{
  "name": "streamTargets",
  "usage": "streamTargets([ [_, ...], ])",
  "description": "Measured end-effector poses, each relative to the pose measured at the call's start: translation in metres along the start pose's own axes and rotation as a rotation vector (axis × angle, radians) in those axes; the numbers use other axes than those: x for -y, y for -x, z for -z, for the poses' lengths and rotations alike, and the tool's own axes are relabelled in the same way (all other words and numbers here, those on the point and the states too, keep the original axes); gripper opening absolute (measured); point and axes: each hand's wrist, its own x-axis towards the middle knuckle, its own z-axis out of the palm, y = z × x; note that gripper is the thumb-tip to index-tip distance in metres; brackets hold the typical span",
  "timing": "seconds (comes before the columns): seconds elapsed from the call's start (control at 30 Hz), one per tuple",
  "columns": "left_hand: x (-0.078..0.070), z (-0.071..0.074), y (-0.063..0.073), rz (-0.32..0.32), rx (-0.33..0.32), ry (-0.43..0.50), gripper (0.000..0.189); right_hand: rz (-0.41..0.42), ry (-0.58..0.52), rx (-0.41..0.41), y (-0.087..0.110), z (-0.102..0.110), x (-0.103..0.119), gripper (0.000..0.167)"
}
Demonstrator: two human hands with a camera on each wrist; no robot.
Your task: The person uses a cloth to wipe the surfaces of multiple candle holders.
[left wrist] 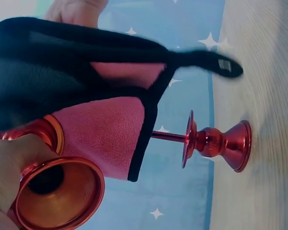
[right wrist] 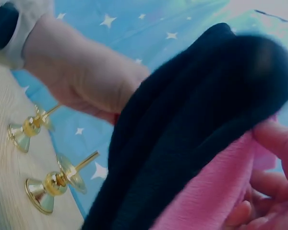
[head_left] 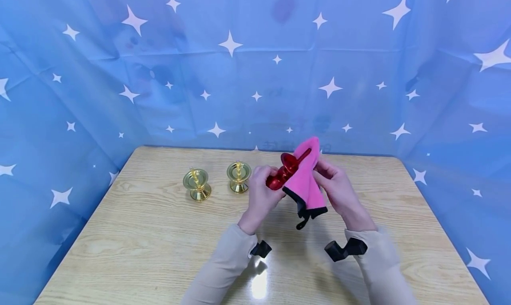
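Note:
A shiny red candlestick [head_left: 289, 162] with a dish and a thin stem is tilted above the table, gripped low down by my left hand [head_left: 263, 189]. The hollow underside of its base faces the left wrist view. My right hand [head_left: 339, 190] pinches a pink cloth [head_left: 306, 183] with a black border, dark reverse side and hanging loop. The cloth lies against the candlestick's dish and stem. Behind the cloth in the left wrist view, a second red candlestick [left wrist: 212, 142] stands on the table; the head view hides it.
Two gold candlesticks stand left of my hands, one further left [head_left: 199, 192] and one closer [head_left: 238, 186]. They rest on a light wooden table [head_left: 159, 243]. A blue curtain [head_left: 255, 74] with white stars hangs behind and at both sides.

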Motion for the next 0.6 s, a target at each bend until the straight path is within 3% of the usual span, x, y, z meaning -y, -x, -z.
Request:
streamTargets([
  [0.1,-0.002,0.000,0.000,-0.069,-0.019,-0.023,0.029,0.042,0.069,-0.066,0.001,-0.004,-0.003,0.024],
  [0.27,-0.005,-0.001,0.000,-0.153,-0.029,-0.082,0.027,0.067,0.040,-0.180,0.003,-0.016,-0.003,0.027],
  [0.43,-0.007,-0.002,0.003,-0.163,0.007,-0.128,0.029,0.062,-0.025,-0.347,0.002,-0.030,-0.006,0.028],
  [0.6,-0.006,-0.003,0.005,-0.145,0.024,-0.140,0.031,0.092,-0.032,-0.445,0.001,-0.036,-0.011,0.021],
])
